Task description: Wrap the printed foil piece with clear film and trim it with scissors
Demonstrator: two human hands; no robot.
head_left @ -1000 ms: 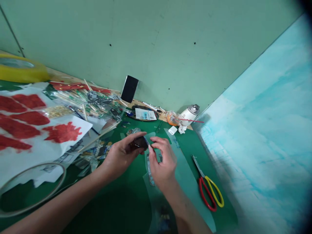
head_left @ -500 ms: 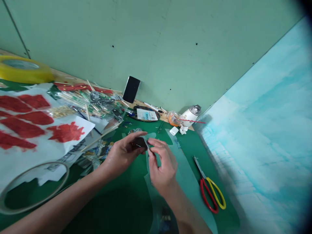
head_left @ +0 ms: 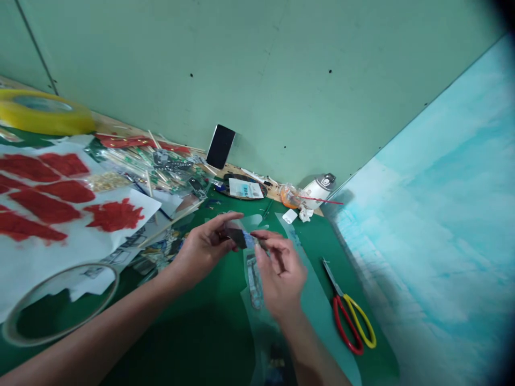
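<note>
My left hand (head_left: 203, 249) is closed on a small dark flat piece (head_left: 237, 237), pinched between thumb and fingers above the green mat. A bluish, shiny strip (head_left: 250, 239) runs from the dark piece's right side to my right hand (head_left: 284, 271), whose thumb and fingertips pinch its end. I cannot make out whether strip and dark piece are one. Under my hands lies a clear film sheet (head_left: 250, 316) with a printed elongated cutout (head_left: 255, 283) on it. To the right of my right forearm rest scissors (head_left: 341, 300) with one red and one yellow handle.
At left are red-painted paper sheets (head_left: 44, 209), a yellow tape roll (head_left: 86, 115) and a pale tape roll (head_left: 10, 329). Bundled sticks (head_left: 137, 166), a phone (head_left: 220, 147) and a white spray can (head_left: 319, 187) stand or lie along the green wall. A thin red tube (head_left: 328, 201) juts right.
My right hand has moved slightly right and turned, baring the bluish strip between the hands. The printed cutout beneath shows more now. The whole view has shifted a little.
</note>
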